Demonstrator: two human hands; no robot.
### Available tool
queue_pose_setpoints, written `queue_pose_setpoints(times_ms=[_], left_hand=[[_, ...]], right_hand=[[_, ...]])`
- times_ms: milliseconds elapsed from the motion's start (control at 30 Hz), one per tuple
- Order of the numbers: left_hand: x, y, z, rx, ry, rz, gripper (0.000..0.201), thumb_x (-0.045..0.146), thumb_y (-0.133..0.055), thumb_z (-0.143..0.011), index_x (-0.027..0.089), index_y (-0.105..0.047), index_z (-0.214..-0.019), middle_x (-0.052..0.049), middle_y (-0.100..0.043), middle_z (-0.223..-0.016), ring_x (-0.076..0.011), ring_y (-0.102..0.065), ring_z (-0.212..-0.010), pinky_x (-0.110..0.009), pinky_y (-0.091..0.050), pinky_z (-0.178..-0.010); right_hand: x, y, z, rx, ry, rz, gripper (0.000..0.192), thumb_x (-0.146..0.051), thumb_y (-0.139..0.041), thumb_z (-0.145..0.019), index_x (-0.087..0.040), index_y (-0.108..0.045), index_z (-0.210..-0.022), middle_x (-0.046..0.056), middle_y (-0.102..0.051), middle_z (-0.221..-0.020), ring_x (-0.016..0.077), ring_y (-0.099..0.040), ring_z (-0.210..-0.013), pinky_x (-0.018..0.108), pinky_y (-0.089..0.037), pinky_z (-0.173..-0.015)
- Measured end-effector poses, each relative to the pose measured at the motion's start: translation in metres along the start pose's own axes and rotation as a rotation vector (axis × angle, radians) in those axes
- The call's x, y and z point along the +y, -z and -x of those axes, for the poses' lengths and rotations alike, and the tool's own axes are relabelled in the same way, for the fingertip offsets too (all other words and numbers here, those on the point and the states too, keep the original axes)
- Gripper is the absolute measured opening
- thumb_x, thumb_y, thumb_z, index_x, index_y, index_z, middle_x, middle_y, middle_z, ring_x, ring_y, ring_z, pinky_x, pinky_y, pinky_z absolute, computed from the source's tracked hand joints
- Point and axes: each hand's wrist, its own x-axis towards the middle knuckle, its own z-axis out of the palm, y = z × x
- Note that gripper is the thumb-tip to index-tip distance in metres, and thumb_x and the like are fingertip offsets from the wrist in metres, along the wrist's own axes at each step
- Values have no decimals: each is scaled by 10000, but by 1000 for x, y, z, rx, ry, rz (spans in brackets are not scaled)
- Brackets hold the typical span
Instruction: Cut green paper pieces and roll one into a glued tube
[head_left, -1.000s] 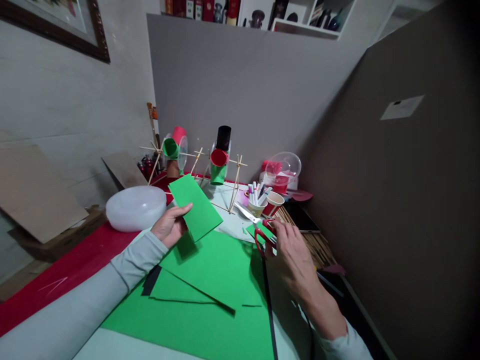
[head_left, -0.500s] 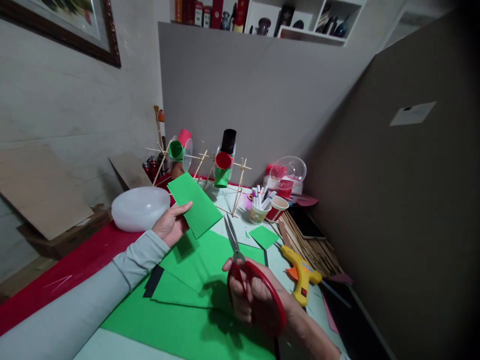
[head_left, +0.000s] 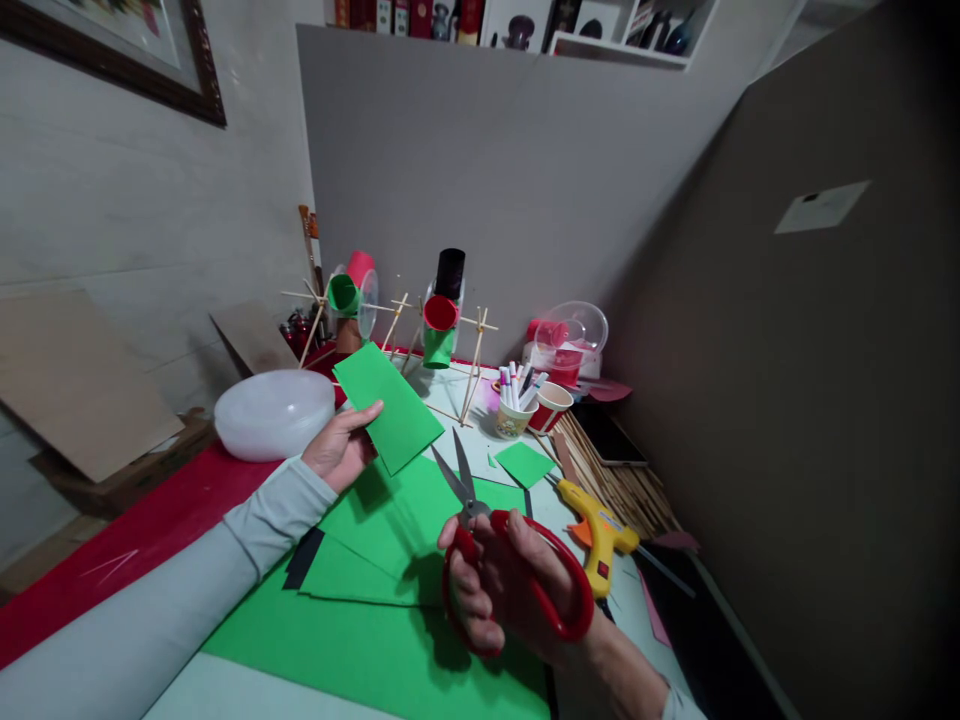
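The left hand (head_left: 339,448) pinches a green paper rectangle (head_left: 388,405) by its near edge, lifted and tilted above the bench (head_left: 480,450). The right hand (head_left: 510,590) grips red-handled scissors (head_left: 491,545), fingers through the loops, blades parted and pointing toward the rectangle. Beneath both lie large green sheets (head_left: 390,640). A yellow glue gun (head_left: 600,530) rests just right of the scissors, near 1 cup of markers (head_left: 514,405).
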Motion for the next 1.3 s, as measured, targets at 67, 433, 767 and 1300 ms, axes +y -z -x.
queue_pose_setpoints(times_ms=[67,433,767,1300], left_hand=[[-1,0,0,-1,-2,-5,200,35,-631,-771,114,-683,-948,-96,-765,-807,-241,-745,-770,-376,-635,-777],[-2,-3,3,-14,28,-38,136,39,-571,-821,97,-688,-858,-97,-752,-746,-204,-721,-644,-352,-636,-723],[0,-2,1,25,41,-20,157,49,-538,-853,93,-689,-861,-95,-750,-717,-204,-726,-648,-348,-634,-752],[-6,0,3,-51,44,-55,155,51,-560,-845,87,-708,-871,-95,-751,-754,-185,-705,-641,-312,-623,-686]], right_hand=[[-1,-1,0,9,-6,4,638,-739,-628,-722,-173,-660,-1012,-1,-454,-721,104,-365,-556,218,-290,-423],[-1,0,-1,-9,28,-37,569,-684,-625,-781,-159,-661,-998,-8,-478,-704,86,-407,-551,187,-350,-429],[2,3,0,-42,0,34,581,-686,-587,-810,-158,-649,-1045,-8,-475,-680,95,-404,-530,205,-363,-440],[4,8,-4,-7,44,-54,538,-624,-607,-837,-125,-656,-1031,7,-518,-697,93,-446,-538,192,-397,-415]])
